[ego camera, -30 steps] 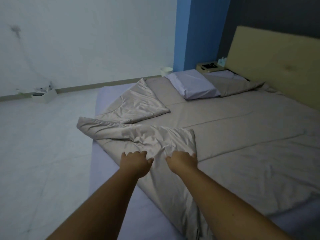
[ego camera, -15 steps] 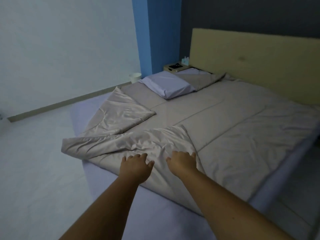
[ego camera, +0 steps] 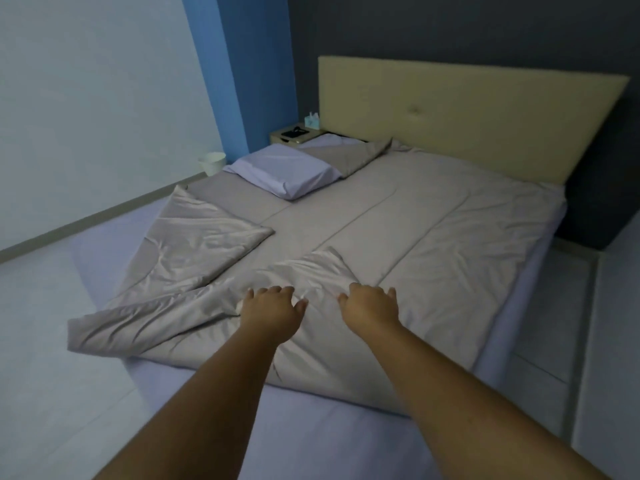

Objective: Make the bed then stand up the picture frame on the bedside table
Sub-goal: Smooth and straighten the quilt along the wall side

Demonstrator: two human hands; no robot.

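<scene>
Left hand (ego camera: 270, 315) and right hand (ego camera: 371, 308): side by side near the foot of the bed (ego camera: 214, 403), fingers curled into a turned-back fold of the beige blanket (ego camera: 433, 237), gripping it. Pillow (ego camera: 287, 173): head of the bed, left side. Bedside table (ego camera: 282, 142): just past the bed's far left corner, with the dark picture frame (ego camera: 292, 133) lying flat on top.
</scene>
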